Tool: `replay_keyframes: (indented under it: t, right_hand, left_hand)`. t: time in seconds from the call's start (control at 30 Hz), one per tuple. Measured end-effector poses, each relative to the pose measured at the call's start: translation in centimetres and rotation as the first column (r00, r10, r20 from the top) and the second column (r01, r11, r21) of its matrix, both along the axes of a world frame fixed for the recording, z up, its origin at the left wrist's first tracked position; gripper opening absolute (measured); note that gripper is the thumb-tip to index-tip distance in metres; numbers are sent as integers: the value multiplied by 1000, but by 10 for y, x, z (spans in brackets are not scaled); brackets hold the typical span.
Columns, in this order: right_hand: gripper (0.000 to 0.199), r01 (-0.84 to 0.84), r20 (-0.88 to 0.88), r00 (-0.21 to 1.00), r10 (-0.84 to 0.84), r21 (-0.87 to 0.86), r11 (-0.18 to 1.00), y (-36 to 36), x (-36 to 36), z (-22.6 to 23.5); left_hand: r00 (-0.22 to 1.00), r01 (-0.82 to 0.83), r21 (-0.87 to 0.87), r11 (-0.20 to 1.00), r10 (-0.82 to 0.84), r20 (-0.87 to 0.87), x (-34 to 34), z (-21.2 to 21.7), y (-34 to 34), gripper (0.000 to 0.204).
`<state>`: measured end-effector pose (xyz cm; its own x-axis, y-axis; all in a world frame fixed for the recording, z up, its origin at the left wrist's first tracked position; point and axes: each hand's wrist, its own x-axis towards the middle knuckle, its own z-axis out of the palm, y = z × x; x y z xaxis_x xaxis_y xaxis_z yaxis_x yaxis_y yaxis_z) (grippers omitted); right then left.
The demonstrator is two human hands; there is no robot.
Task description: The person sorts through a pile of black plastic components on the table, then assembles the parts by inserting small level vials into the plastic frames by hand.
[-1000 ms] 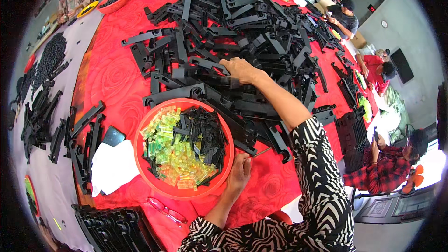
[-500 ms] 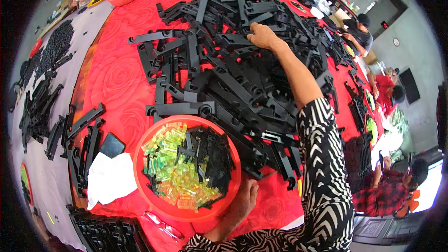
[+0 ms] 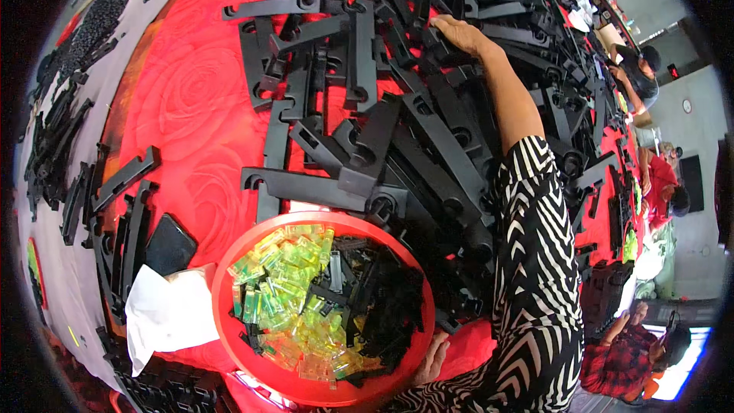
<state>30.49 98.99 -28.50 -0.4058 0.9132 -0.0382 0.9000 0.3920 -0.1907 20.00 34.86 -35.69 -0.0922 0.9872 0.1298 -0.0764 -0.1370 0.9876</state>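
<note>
My right hand [image 3: 461,37] reaches far out over a wide heap of long black plastic brackets [image 3: 451,153], its fingers bent down and closed on one of the pieces; the exact grip is partly hidden. My left hand [image 3: 434,358] is low, against the right side of a round red basin [image 3: 225,329], its fingers curled at the outer wall and partly covered. Inside the basin lie small clear yellow-green plastic pieces [image 3: 287,260], some orange-tinted pieces [image 3: 317,367] and many small black parts [image 3: 386,298].
Left of the basin are a white paper [image 3: 164,313], a dark phone [image 3: 170,245] and several loose black brackets [image 3: 126,180]. A red rose-patterned cloth [image 3: 180,84] covers the table. A grey table [image 3: 57,283] holds more black parts. Other people [image 3: 642,80] sit along the right.
The whole view has shifted, with the basin and brackets now looking larger. My right hand stays over the heap, farther up the picture. My left hand shows less beside the basin.
</note>
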Motion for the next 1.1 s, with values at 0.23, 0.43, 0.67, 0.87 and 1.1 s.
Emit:
replay_keyframes:
  t: [0.23,0.43,0.67,0.87,1.1]
  right_hand:
    - [68,232,217,957,-194,-163,959,-85,-37,8]
    - [59,228,171,970,-174,-379,897,-179,-77,47]
    - [52,169,96,985,-146,-308,936,-240,-80,67]
    - [51,37,145,989,29,-431,901,-270,-78,85]
    - [32,-38,-307,933,-187,-602,797,-267,-48,136]
  left_hand:
    - [981,106,-82,991,-118,-151,-34,29,26,19]
    - [923,126,11,992,-113,-368,-52,40,37,13]
    - [940,124,7,992,-115,-322,-42,29,39,12]
    - [935,73,74,995,-43,-352,-40,21,41,13]
    - [955,101,7,995,-95,-283,-46,22,34,10]
